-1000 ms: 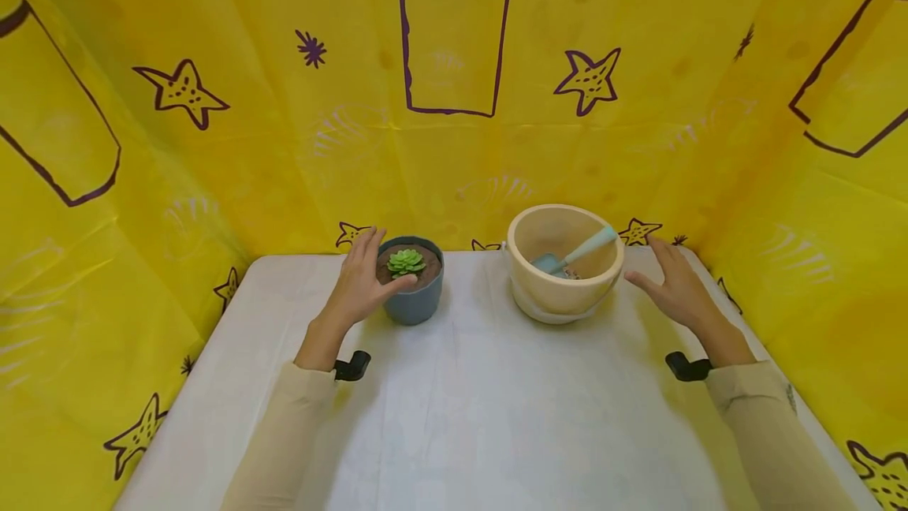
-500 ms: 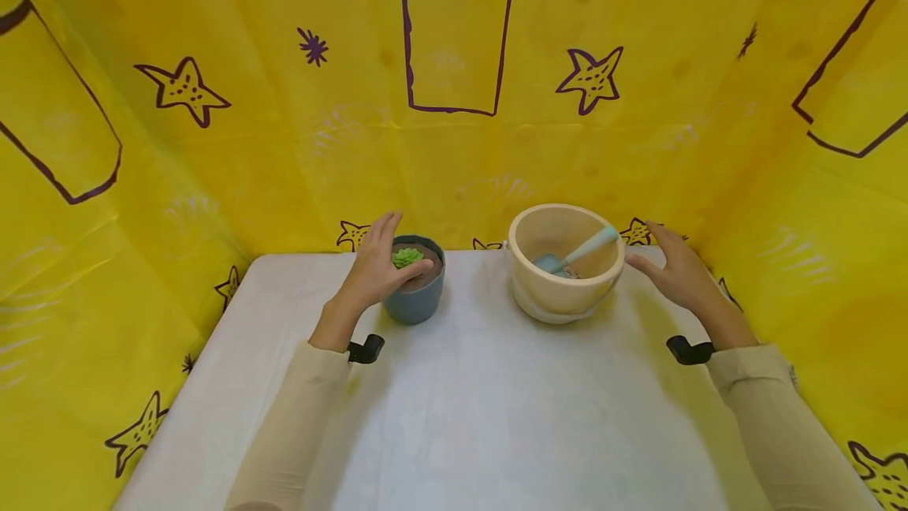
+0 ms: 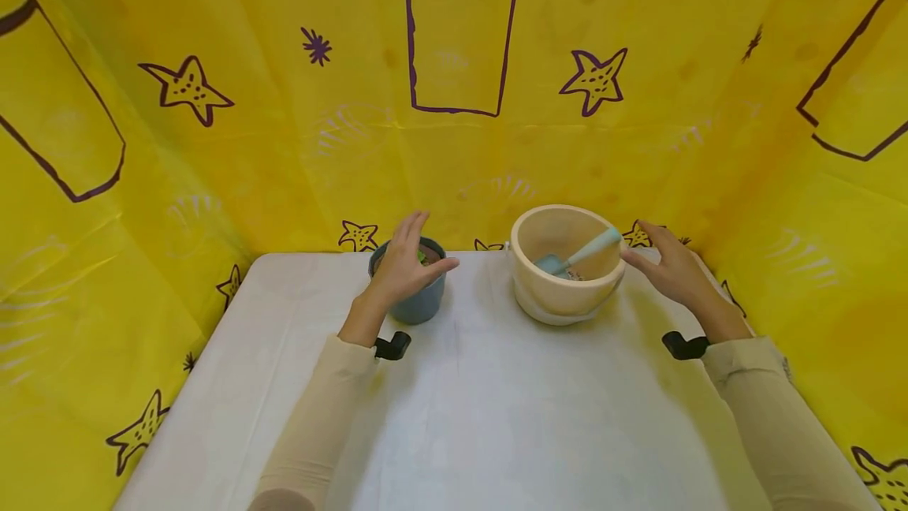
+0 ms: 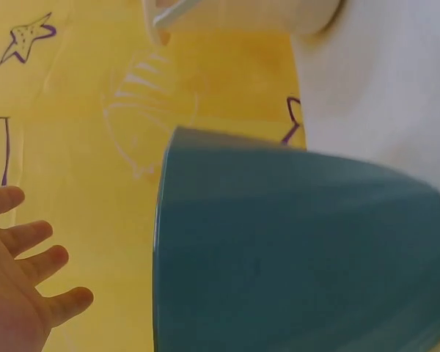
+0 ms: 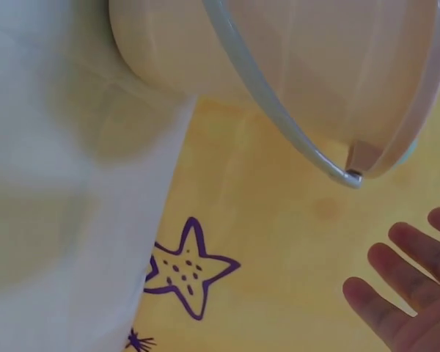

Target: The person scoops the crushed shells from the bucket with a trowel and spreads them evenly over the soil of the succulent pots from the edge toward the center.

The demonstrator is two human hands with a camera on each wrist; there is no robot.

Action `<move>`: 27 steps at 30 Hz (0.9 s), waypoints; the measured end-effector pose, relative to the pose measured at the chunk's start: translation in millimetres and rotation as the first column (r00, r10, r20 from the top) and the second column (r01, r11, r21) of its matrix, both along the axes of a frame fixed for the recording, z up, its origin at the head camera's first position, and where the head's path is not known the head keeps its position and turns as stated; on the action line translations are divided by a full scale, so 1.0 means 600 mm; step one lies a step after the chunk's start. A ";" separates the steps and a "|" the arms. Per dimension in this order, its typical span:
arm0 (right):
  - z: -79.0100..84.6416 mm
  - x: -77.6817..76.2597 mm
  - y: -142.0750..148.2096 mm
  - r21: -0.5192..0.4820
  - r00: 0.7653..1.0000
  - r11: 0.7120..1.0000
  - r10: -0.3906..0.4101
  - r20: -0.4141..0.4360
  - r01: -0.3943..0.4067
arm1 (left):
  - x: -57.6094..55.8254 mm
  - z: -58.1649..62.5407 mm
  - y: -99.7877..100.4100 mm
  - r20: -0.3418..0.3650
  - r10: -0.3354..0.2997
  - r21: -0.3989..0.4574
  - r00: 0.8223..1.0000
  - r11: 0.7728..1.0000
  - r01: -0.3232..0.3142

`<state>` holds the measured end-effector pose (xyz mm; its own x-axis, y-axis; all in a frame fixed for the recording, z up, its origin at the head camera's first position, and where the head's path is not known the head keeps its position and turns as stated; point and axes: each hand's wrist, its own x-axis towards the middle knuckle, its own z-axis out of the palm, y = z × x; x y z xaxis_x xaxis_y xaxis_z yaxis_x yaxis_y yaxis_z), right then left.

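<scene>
My left hand (image 3: 404, 268), fingers extended and thumb spread to the right, hovers above the blue-grey flowerpot (image 3: 420, 304). It covers most of the green succulent and brown soil in the head view. In the left wrist view the pot's smooth side (image 4: 293, 249) fills the lower right, apart from the fingers (image 4: 33, 238). On the right, my right hand (image 3: 670, 270) is spread beside the cream bucket (image 3: 560, 298), thumb at its rim. A pale blue-green toy shovel (image 3: 592, 244) leans inside the bucket. The right wrist view shows the bucket's pale handle (image 5: 264, 95) hanging down, with the fingers (image 5: 403, 275) below it.
Both containers stand near the back edge of a white-covered table (image 3: 511, 408). Yellow cloth (image 3: 454, 164) printed with starfish encloses the back and both sides. Some small bits (image 3: 573, 275) lie at the bottom of the bucket.
My left hand has moved right, from the pot's left side to over it, covering the succulent. The right hand has shifted slightly left towards the bucket rim. Pot and bucket stay put.
</scene>
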<state>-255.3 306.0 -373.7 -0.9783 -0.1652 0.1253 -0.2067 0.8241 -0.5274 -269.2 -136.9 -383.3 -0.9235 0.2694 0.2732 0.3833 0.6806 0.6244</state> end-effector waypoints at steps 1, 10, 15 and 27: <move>0.000 -0.002 -0.001 -0.002 1.000 1.000 0.004 -0.003 -0.004 | 0.000 -0.001 0.004 0.001 -0.003 0.005 1.000 1.000 0.003; 0.001 -0.017 -0.010 -0.038 0.999 0.998 0.043 -0.028 -0.044 | -0.004 -0.011 0.038 -0.014 -0.047 -0.003 0.999 0.999 0.047; 0.001 -0.024 -0.012 -0.045 0.998 0.997 0.054 -0.033 -0.055 | -0.007 -0.016 0.056 -0.004 -0.059 0.004 0.998 0.998 0.059; -0.003 -0.038 -0.012 -0.039 0.999 0.998 0.046 -0.027 -0.047 | -0.013 -0.027 0.096 0.050 -0.132 0.054 0.990 0.990 0.130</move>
